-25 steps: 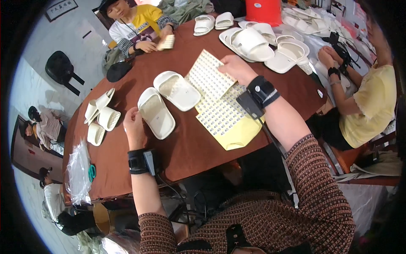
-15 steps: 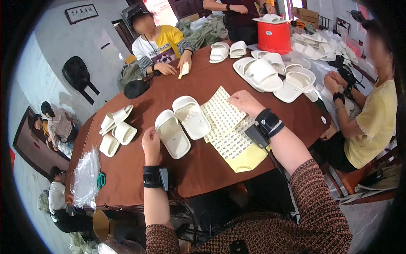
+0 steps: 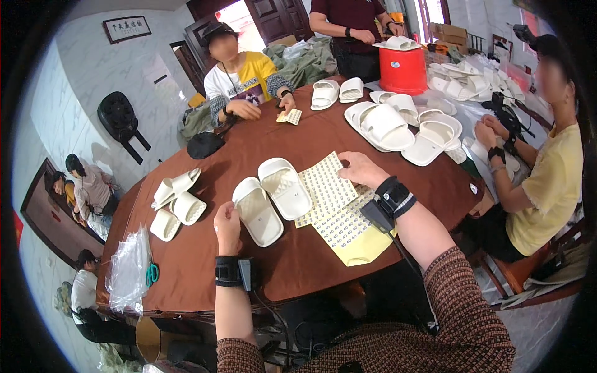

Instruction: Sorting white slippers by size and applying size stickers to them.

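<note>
Lying side by side, white slippers [image 3: 273, 199] point away, toes up-left.

We find bare brown table [image 3: 261, 143] between the pair of white slippers [image 3: 273, 199] before us and the far person's sticker sheet [image 3: 291, 116]. Leftward, three more slippers [image 3: 174, 202] and a plastic bag [image 3: 127, 270] (scissors beside it) crowd the edge. Rightward, sticker sheets [image 3: 339, 211] and piled slippers [image 3: 398, 127] block the way.
</note>
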`<state>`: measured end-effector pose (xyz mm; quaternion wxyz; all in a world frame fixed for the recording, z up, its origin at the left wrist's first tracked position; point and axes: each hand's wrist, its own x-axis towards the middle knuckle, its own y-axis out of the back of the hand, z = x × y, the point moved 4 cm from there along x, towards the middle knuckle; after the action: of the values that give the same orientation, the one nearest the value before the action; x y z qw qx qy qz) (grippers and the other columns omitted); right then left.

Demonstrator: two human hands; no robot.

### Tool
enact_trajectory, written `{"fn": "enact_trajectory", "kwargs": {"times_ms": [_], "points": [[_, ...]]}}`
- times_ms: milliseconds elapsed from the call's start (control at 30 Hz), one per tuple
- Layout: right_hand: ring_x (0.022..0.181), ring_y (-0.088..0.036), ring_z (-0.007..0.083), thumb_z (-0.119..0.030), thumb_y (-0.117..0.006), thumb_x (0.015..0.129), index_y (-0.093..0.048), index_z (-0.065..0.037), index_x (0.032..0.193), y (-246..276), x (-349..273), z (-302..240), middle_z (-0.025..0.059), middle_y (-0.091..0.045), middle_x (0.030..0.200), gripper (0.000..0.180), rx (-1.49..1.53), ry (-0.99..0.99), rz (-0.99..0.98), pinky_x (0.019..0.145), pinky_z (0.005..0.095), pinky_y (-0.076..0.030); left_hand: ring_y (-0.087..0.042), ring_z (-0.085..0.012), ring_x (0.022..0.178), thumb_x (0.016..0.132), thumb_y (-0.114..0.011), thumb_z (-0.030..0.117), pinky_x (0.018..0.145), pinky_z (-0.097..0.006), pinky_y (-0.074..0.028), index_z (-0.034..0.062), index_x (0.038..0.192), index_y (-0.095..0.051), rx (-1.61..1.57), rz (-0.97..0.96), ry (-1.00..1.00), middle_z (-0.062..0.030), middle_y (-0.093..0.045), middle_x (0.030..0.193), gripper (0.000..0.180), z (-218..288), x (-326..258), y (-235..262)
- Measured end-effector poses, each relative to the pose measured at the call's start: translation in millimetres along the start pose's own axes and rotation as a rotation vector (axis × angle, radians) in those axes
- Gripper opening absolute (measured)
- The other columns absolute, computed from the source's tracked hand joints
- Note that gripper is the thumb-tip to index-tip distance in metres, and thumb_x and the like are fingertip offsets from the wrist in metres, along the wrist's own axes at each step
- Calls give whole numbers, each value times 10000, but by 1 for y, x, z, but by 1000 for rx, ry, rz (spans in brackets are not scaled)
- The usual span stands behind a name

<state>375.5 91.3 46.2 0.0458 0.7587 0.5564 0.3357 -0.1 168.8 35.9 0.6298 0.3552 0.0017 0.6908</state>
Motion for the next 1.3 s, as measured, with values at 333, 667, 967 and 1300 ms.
{"fn": "enact_trajectory", "kwargs": {"times_ms": [333,667,967,1300], "points": [[492,-607,235,-174,-579,790,-620,65,666,4,-3,-12,158,-573,521,273,-61,-206,-219,519,370,-483,-574,-136,819,870,-571,92,744,-270,-469,-67,1055,-613,-72,0,33,-80,-640,904,248,-7,0,-3],[534,-627,257,-157,-548,808,-646,81,754,2,1,-13,177,-605,582,263,-27,-181,-104,570,372,-506,-573,-134,798,867,-584,89,720,-267,-469,-64,1052,-614,-116,17,56,-71,-640,899,243,-9,-1,-1],[646,-654,230,-151,-550,846,-676,48,912,4,3,-10,169,-676,789,244,35,-135,13,634,348,-509,-593,-137,818,876,-567,96,737,-280,-483,-50,1062,-618,-40,18,61,-80,-652,902,242,-1,-2,-2],[616,-648,198,-129,-562,848,-679,38,888,3,6,-5,140,-677,741,207,-2,-20,50,604,321,-507,-596,-141,815,872,-568,82,741,-281,-483,-50,1052,-622,22,36,32,-89,-656,895,230,-13,2,-5]]}}
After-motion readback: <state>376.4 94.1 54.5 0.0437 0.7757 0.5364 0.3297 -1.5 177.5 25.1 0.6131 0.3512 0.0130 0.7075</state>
